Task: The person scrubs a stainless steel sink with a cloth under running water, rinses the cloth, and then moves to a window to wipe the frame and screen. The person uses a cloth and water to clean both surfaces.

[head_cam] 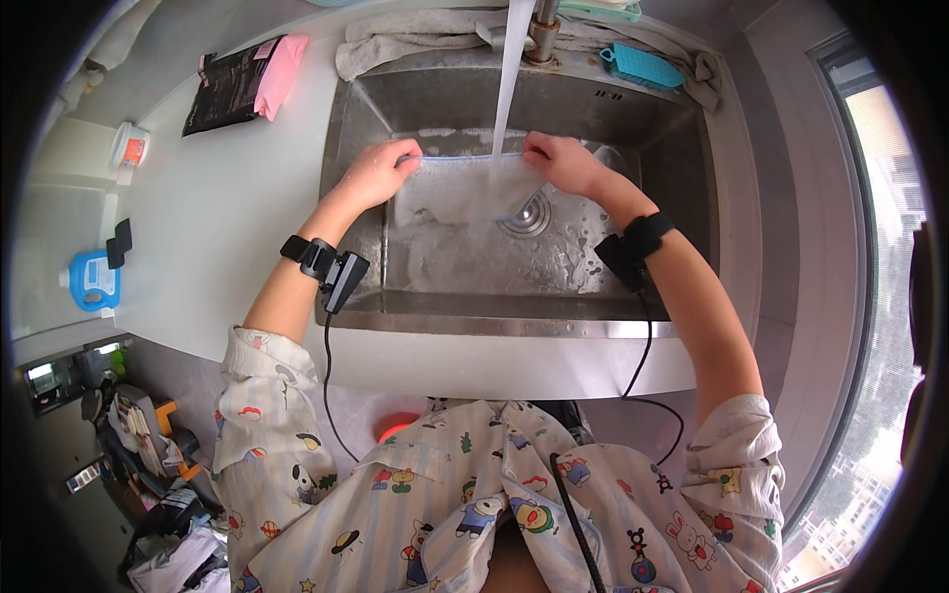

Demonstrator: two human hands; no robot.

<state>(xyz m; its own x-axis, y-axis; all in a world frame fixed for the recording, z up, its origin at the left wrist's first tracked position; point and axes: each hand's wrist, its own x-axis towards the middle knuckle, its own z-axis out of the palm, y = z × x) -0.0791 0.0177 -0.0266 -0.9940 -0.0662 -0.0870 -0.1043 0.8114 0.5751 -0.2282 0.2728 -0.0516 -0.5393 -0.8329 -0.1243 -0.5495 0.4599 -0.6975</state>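
My left hand (380,172) pinches the left corner of a thin, translucent sheet (452,187) with a blue upper edge. It looks like a plastic bag or a fine cloth; I cannot tell which. At the other end of that edge, my right hand (565,159) grips it between thumb and fingers. The sheet hangs spread between both hands inside the stainless steel sink (445,305). A stream of running water (510,81) falls onto its middle. Below its right side the round drain (528,213) shows partly.
Behind the sink lie a grey cloth (408,35), the faucet (545,33) and a turquoise brush (643,67). A black and pink packet (248,83) rests on the left counter, with a white tub (130,146) and a blue jug (95,279) farther left. Cables (327,378) hang from both wrist devices.
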